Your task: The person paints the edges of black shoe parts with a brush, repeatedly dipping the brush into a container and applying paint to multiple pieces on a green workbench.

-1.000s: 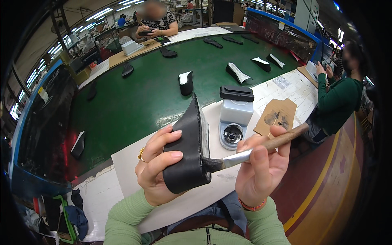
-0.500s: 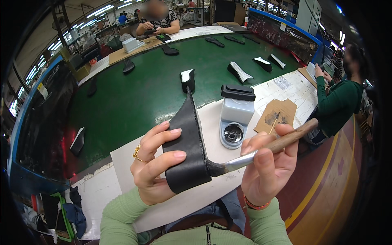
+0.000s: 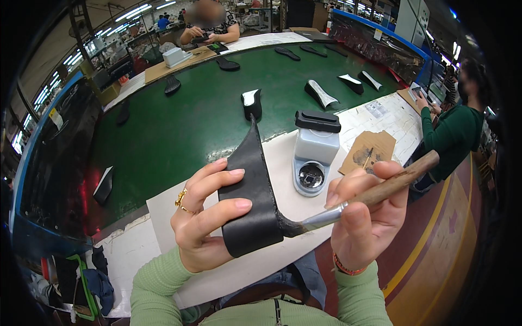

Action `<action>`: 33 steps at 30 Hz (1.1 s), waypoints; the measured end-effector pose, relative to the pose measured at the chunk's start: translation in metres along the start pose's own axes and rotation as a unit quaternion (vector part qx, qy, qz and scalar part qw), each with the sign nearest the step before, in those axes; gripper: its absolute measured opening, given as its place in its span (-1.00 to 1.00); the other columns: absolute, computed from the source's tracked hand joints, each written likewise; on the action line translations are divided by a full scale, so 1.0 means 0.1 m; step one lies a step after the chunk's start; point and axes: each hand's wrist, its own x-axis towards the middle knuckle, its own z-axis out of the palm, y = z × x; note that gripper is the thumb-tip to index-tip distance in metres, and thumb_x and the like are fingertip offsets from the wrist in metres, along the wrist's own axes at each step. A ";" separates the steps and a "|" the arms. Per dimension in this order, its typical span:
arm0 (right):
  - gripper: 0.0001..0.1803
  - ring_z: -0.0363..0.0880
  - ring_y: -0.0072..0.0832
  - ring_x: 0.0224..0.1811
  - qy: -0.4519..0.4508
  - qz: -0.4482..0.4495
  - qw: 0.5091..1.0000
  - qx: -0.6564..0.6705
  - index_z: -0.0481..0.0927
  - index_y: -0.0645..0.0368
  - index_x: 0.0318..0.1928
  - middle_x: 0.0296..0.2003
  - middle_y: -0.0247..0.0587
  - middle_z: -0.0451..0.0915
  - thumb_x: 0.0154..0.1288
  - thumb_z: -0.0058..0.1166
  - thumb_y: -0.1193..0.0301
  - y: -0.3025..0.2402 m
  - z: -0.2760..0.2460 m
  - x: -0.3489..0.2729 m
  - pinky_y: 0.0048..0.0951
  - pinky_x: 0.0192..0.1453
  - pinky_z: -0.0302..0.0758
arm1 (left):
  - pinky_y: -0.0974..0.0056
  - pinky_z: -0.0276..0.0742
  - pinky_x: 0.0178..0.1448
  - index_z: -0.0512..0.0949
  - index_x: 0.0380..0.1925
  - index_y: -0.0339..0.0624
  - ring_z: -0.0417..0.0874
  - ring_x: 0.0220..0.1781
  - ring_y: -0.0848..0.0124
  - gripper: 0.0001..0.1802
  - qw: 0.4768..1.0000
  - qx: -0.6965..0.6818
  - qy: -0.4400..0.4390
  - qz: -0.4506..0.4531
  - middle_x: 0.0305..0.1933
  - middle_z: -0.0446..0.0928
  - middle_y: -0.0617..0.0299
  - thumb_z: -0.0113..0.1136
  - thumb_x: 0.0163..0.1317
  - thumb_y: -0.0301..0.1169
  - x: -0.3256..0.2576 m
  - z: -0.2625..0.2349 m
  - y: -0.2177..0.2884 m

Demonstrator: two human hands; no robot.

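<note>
Across the far half of the view ran a broad green conveyor belt (image 3: 179, 130) carrying scattered black shoe parts (image 3: 227, 64), with a white surface (image 3: 163, 209) curving along its near edge. At the right end of that surface a person in a green top (image 3: 454, 136) leaned over some papers, and another person (image 3: 209, 27) sat at the far side of the belt. On the white surface, just beyond the hands, stood a pale grey glue pot (image 3: 314, 157) with a black lid, and beside it lay a stained piece of brown cardboard (image 3: 370, 152). Close to the camera, above the near edge of the surface, the left hand (image 3: 204, 228) held a curved black leather piece (image 3: 253, 201) upright, thumb pressed on its lower front and fingers curled around its left side. The right hand (image 3: 367, 217) was closed around a wooden-handled brush (image 3: 380, 190), pinching it near the metal ferrule, with the bristle end touching the lower right edge of the leather piece. A gold ring (image 3: 181, 200) showed on the left hand.
</note>
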 end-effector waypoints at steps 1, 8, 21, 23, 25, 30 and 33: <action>-0.41 0.48 -0.54 -0.46 -0.007 -0.003 1.000 -0.001 0.18 0.26 0.07 -0.45 -0.08 0.52 0.03 0.14 0.66 0.00 0.00 0.00 -0.53 -0.32 0.43 | 0.09 0.40 0.08 0.53 -0.30 -0.05 0.51 -0.01 0.03 -0.49 1.000 0.001 -0.003 -0.002 -0.10 0.50 0.00 0.51 -0.38 -0.35 0.00 0.00 0.00; -0.38 0.48 -0.51 -0.46 -0.034 -0.026 0.999 -0.015 0.18 0.27 0.06 -0.45 -0.06 0.51 -0.01 0.16 0.70 0.00 -0.03 0.02 -0.53 -0.35 0.41 | 0.10 0.41 0.07 0.52 -0.29 -0.07 0.52 -0.03 0.04 -0.48 1.000 0.014 -0.018 -0.011 -0.11 0.51 0.01 0.51 -0.39 -0.36 0.03 -0.03 0.03; -0.37 0.45 -0.49 -0.48 -0.117 -0.098 0.987 -0.042 0.18 0.32 0.05 -0.49 -0.08 0.48 -0.04 0.18 0.72 0.00 -0.08 0.10 -0.48 -0.38 0.43 | 0.14 0.41 0.06 0.51 -0.26 -0.13 0.51 0.00 0.09 -0.36 0.997 -0.024 -0.038 -0.063 -0.11 0.51 0.04 0.55 -0.51 -0.41 0.06 -0.03 0.08; -0.37 0.44 -0.49 -0.49 -0.116 -0.107 0.987 -0.035 0.19 0.34 0.04 -0.51 -0.09 0.47 -0.05 0.19 0.73 0.01 -0.08 0.11 -0.47 -0.39 0.43 | 0.15 0.41 0.06 0.51 -0.24 -0.15 0.51 0.00 0.10 -0.36 0.996 -0.038 -0.045 -0.074 -0.11 0.51 0.04 0.51 -0.52 -0.45 0.06 -0.03 0.07; -0.38 0.43 -0.49 -0.50 -0.125 -0.122 0.984 -0.041 0.20 0.36 0.03 -0.52 -0.10 0.46 -0.06 0.19 0.73 0.02 -0.08 0.12 -0.47 -0.41 0.43 | 0.16 0.41 0.06 0.51 -0.23 -0.17 0.51 0.00 0.13 -0.36 0.994 -0.050 -0.048 -0.086 -0.11 0.51 0.04 0.48 -0.52 -0.49 0.05 -0.03 0.08; -0.39 0.41 -0.50 -0.51 -0.147 -0.148 0.977 -0.037 0.22 0.38 0.01 -0.52 -0.09 0.46 -0.08 0.20 0.73 0.04 -0.09 0.16 -0.47 -0.43 0.41 | 0.21 0.41 0.06 0.49 -0.21 -0.21 0.51 -0.01 0.21 -0.36 0.987 -0.090 -0.050 -0.125 -0.12 0.51 0.04 0.42 -0.52 -0.54 0.03 -0.02 0.09; -0.39 0.40 -0.50 -0.52 -0.155 -0.159 0.974 -0.038 0.22 0.39 0.01 -0.52 -0.08 0.47 -0.09 0.21 0.74 0.05 -0.09 0.18 -0.48 -0.45 0.39 | 0.25 0.40 0.06 0.48 -0.20 -0.23 0.52 -0.03 0.25 -0.35 0.982 -0.104 -0.053 -0.149 -0.14 0.51 0.06 0.42 -0.51 -0.54 0.02 -0.02 0.10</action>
